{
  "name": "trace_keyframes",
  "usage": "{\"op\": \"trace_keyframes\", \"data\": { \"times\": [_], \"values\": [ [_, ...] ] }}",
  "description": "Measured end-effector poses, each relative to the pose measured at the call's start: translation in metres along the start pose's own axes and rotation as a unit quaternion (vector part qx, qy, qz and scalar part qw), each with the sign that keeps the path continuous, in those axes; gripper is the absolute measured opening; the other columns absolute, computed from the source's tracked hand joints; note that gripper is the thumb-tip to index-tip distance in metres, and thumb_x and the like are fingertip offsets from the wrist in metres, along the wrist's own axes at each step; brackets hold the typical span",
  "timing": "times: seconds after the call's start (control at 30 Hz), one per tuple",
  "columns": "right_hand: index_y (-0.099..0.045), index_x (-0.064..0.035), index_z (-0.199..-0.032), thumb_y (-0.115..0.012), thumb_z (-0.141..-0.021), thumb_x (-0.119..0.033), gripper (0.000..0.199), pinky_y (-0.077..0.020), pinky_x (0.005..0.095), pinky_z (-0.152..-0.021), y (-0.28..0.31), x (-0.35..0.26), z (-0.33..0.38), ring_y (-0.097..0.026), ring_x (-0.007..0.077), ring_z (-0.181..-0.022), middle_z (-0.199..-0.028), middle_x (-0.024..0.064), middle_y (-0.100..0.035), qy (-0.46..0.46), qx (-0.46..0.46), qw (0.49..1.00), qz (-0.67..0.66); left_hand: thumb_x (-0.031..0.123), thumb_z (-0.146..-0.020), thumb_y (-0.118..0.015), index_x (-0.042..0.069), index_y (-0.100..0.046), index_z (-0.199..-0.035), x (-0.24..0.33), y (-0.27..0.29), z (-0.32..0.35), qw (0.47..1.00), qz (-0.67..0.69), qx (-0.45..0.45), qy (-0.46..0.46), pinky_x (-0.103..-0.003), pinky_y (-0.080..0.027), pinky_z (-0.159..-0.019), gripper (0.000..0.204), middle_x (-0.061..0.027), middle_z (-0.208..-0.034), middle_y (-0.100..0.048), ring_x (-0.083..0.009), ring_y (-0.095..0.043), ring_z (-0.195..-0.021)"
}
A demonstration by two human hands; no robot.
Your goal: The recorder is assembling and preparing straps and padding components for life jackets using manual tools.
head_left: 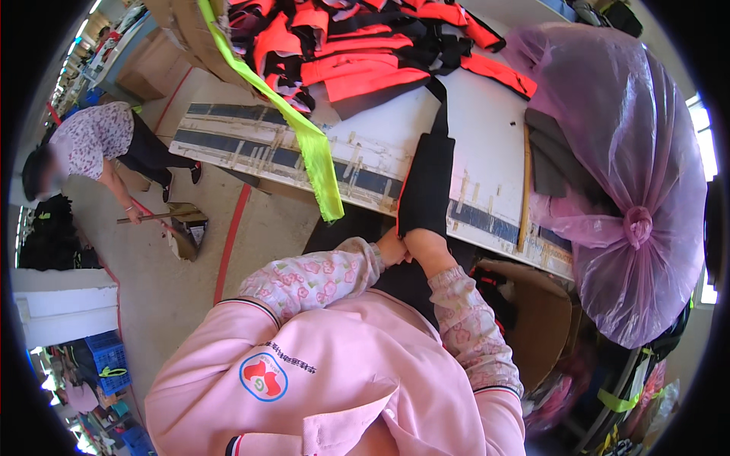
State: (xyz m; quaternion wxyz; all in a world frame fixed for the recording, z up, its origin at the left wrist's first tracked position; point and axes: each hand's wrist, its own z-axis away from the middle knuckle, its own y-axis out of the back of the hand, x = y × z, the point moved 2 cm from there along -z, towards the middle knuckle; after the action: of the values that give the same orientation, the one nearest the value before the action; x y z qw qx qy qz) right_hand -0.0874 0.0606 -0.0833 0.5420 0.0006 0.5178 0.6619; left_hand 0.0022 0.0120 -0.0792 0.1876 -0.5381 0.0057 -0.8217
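A black padded strap (427,178) with a thin orange edge hangs over the near edge of the table (487,144). Its narrow black end reaches back to a pile of bright orange and black fabric pieces (365,64). At the strap's near end, close to my body, my two hands come together. My right hand (427,247) is closed on the strap's lower edge. Beside it, my left hand (391,248) is closed at the same end, its fingers partly hidden behind the strap and the right hand.
A yellow-green strip (308,140) hangs from a cardboard box (186,34) over the table's left part. A tied purple plastic bag (616,144) bulges at the right, near dark grey fabric (559,152). Leftward, another person (99,140) bends over a dustpan (186,232).
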Motion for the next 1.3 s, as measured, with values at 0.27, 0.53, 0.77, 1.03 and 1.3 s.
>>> {"op": "trace_keyframes", "data": {
  "times": [0.27,0.53,0.77,1.03,1.3],
  "values": [
    [-0.068,-0.0122,-0.065,-0.069,-0.064,-0.024,0.012,-0.0494,0.0430,-0.065,0.023,-0.014,0.035,-0.061,0.0303,-0.071,-0.075,0.0124,-0.064,0.058,-0.140,0.934,0.323,0.019,-0.081,-0.059,0.005,-0.058,-0.079,-0.001,-0.017,0.015,0.987,0.115,0.108,-0.035,-0.029,-0.045,-0.043,0.013,-0.0065,-0.061,-0.058,-0.0160,-0.055,-0.049],
    [-0.061,0.0053,-0.091,-0.051,-0.084,-0.008,0.018,-0.0496,0.0419,-0.059,0.051,-0.075,0.115,-0.061,0.0315,-0.063,-0.077,0.0204,-0.062,0.329,0.100,0.926,0.158,0.017,-0.080,-0.055,0.004,-0.065,-0.079,-0.071,-0.018,-0.043,0.956,0.082,0.218,-0.176,-0.028,-0.042,-0.038,0.017,-0.0082,-0.060,-0.060,-0.0164,-0.054,-0.042],
    [-0.041,-0.0015,-0.130,-0.052,-0.074,0.008,0.058,-0.0266,0.0439,-0.105,0.088,-0.083,0.118,-0.033,0.0354,-0.128,-0.133,0.0207,-0.040,0.314,0.201,0.918,0.136,0.027,-0.084,-0.053,0.004,-0.065,-0.078,0.003,-0.019,0.010,0.968,0.167,0.179,-0.054,-0.025,-0.042,-0.037,0.027,-0.0059,-0.060,-0.060,-0.0122,-0.052,-0.040],
    [-0.038,0.0022,-0.132,-0.043,-0.074,0.003,0.059,-0.0212,0.0427,-0.109,0.044,-0.050,0.091,-0.033,0.0364,-0.128,-0.136,0.0215,-0.038,0.243,0.160,0.952,0.100,0.020,-0.084,-0.055,0.004,-0.050,-0.113,-0.019,-0.033,-0.019,0.920,0.286,0.266,0.029,-0.028,-0.046,-0.036,0.034,-0.0090,-0.063,-0.061,-0.0162,-0.054,-0.039],
    [-0.035,0.0056,-0.132,-0.041,-0.094,-0.038,0.058,-0.0214,0.0493,-0.106,0.053,-0.055,0.111,-0.027,0.0402,-0.129,-0.139,0.0242,-0.031,0.334,0.147,0.908,0.206,0.017,-0.082,-0.053,0.002,-0.059,-0.095,-0.011,-0.014,-0.002,0.968,0.173,0.161,0.078,-0.026,-0.049,-0.039,0.022,-0.0115,-0.069,-0.062,-0.0202,-0.059,-0.046]
  ]
}}
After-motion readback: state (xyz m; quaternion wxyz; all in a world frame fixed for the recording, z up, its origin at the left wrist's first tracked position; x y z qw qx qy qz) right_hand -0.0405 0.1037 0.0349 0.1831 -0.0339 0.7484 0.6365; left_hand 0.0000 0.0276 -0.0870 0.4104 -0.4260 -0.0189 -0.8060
